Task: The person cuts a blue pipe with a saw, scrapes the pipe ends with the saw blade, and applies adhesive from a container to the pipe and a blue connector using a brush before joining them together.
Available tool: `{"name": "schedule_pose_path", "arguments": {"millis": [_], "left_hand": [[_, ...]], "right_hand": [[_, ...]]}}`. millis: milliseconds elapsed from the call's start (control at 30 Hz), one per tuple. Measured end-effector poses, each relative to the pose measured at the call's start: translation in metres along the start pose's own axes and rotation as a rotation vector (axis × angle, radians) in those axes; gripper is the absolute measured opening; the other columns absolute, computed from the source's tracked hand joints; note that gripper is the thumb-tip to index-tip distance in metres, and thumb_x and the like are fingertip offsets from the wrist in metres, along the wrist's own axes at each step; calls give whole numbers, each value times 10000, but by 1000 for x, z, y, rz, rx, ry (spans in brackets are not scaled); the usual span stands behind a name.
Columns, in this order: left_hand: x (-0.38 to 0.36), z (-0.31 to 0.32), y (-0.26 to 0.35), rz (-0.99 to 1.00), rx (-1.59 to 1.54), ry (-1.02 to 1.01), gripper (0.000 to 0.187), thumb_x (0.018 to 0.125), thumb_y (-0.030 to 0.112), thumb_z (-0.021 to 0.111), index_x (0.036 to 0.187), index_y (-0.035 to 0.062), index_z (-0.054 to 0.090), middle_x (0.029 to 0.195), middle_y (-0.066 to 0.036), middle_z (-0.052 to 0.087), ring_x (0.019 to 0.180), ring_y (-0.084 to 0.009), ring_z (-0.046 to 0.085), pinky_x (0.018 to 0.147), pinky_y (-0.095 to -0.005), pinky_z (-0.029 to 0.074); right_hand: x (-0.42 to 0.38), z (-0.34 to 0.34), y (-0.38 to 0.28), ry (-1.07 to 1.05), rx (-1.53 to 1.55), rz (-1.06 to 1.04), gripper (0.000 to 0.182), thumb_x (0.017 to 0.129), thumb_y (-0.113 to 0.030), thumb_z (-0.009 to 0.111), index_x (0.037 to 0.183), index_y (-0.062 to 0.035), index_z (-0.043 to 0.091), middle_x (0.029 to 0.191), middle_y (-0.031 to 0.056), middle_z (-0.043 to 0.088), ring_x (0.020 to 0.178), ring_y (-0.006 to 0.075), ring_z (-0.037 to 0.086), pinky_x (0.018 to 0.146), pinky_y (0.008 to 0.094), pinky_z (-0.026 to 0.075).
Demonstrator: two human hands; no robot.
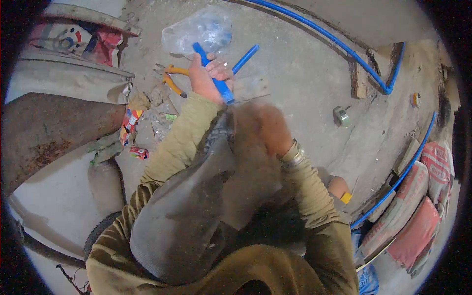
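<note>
My left hand (pixel 209 76) is wrapped round a short blue pipe (pixel 223 90), whose two ends stick out above and below the fist. Motion smears my right hand (pixel 271 129) beside my knee, just right of the pipe's lower end; its fingers do not show clearly. Another piece of blue pipe (pixel 246 59) lies on the floor just beyond my left fist. Left of that fist are pliers with orange handles (pixel 175 71). A clear plastic bag (pixel 199 32) with blue things inside rests on the floor further out. Near my knee lies a flat pale piece (pixel 251 88).
Long blue piping (pixel 319 29) runs along the wall at the upper right, and another length (pixel 403 174) passes by stacked sacks (pixel 400 204). A small round tool (pixel 340 117) sits on the concrete floor (pixel 305 83). Rubble and wrappers (pixel 130 120) lie at left.
</note>
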State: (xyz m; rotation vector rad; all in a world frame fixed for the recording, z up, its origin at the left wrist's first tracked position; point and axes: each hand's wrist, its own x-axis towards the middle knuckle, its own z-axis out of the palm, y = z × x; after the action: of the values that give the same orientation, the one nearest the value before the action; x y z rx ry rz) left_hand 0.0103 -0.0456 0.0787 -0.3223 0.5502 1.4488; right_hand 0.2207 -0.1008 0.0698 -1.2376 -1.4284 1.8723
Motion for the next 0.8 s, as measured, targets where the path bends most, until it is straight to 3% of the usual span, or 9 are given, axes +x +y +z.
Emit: {"name": "schedule_pose_path", "arguments": {"millis": [100,167,267,367,433,533,633,667,800], "left_hand": [[-1,-4,6,-114,-123,-73,372,984,496,422,834,157,456,595,68,350,482,-83,340,444,-247,316],[0,3,6,-14,-23,-18,375,983,493,424,822,156,450,597,67,351,479,-83,338,437,-248,307],[-4,18,-5,170,164,105,376,981,494,431,812,158,444,597,65,350,476,-84,335,426,-251,297],[-5,6,-2,186,61,7,377,977,501,439,814,161,441,598,59,347,480,-89,333,431,-257,300],[-4,1,9,267,76,-81,384,975,509,444,815,160,441,606,53,353,481,-94,331,437,-261,306],[-3,-1,26,80,26,-499,333,990,428,459,885,115,501,626,43,391,505,-97,370,468,-251,354],[-4,8,15,220,338,-3,318,996,382,466,1023,71,529,692,10,436,544,-91,382,460,-247,342],[8,-4,16,173,496,-13,398,999,333,462,1256,29,486,833,-52,550,617,-108,475,482,-248,411],[-10,11,-1,139,1379,-61,552,983,219,472,1465,6,305,1137,-173,627,740,-159,611,579,-256,531]], "right_hand": [[4,-21,4,139,229,190,391,1014,-381,423,1011,-52,635,799,189,633,722,399,599,674,441,489],[0,-20,-20,90,-151,-59,337,1002,-346,462,988,-56,632,755,172,624,685,385,600,642,432,487],[-4,30,-31,197,-250,-501,282,983,-308,517,961,-54,638,730,146,632,660,362,610,608,424,474],[-8,34,-18,162,-219,-190,248,962,-274,559,955,-40,638,743,143,640,693,359,625,626,427,476],[7,21,46,287,-243,-234,262,959,-278,564,962,-25,629,753,158,641,715,359,635,655,422,487],[7,13,32,353,-92,-21,279,954,-294,573,978,-20,623,736,157,631,714,324,644,658,416,502],[-10,29,-18,291,-78,-35,281,952,-310,579,962,-34,629,699,107,614,670,241,628,606,387,512],[-11,33,-26,278,-112,-114,281,952,-315,580,951,-40,633,685,84,608,651,208,619,582,372,515],[-5,-10,13,148,548,286,267,951,-280,582,1061,-39,612,726,46,594,600,136,571,536,317,520]]}}
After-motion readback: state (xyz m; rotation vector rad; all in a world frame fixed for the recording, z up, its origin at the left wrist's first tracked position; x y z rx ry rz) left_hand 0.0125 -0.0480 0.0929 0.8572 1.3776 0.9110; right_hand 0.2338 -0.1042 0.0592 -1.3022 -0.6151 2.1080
